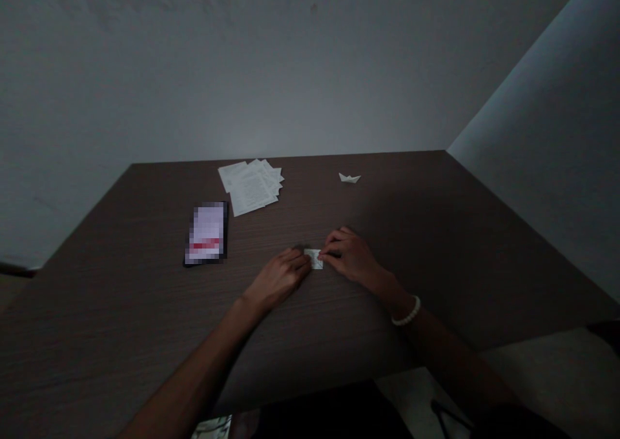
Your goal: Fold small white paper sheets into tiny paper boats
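Observation:
A small folded piece of paper point(314, 259) with print on it lies on the table between my two hands. My left hand point(285, 272) rests on the tabletop, its fingers together over the paper's left edge. At the right edge, the thumb and forefinger of my right hand point(349, 255) pinch the paper. A white beaded bracelet point(407, 312) circles my right wrist. Farther back stands a small paper boat point(349, 179). The folds under my fingers are partly hidden.
A fanned pile of printed sheets point(252, 190) lies at the back left of the dark wooden table point(411, 213). Nearer on the left is a phone or tablet point(207, 234) with a lit, blurred screen. Walls point(290, 71) border the table's back and right side.

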Demonstrator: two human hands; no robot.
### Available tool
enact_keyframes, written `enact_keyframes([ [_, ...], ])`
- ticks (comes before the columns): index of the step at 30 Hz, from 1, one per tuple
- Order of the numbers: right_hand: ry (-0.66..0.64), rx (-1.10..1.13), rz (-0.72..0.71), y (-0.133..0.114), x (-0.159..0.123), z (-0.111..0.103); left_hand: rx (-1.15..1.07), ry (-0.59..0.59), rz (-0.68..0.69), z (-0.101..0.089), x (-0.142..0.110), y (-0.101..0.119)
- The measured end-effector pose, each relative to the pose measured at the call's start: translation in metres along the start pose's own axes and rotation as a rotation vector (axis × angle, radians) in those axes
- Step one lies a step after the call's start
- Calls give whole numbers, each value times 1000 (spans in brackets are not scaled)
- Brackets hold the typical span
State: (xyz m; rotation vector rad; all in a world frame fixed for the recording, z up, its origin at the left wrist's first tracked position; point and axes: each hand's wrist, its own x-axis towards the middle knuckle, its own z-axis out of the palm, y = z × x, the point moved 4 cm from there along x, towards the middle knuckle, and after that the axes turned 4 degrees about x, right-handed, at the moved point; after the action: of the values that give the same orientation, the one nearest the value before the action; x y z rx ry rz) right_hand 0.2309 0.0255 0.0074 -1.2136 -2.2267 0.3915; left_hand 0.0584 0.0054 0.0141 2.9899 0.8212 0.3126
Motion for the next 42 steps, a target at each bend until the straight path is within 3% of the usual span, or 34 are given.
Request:
enact_keyframes([
  [14, -31, 14, 37, -6, -1, -7, -198, 97, -48, 1, -8, -7],
  [27, -57, 17, 17, -1, -1, -6, -150, 238, -107, 7, -11, -8],
  [42, -81, 21, 39, -1, -1, -6, -152, 156, -222, 6, -8, -11],
])
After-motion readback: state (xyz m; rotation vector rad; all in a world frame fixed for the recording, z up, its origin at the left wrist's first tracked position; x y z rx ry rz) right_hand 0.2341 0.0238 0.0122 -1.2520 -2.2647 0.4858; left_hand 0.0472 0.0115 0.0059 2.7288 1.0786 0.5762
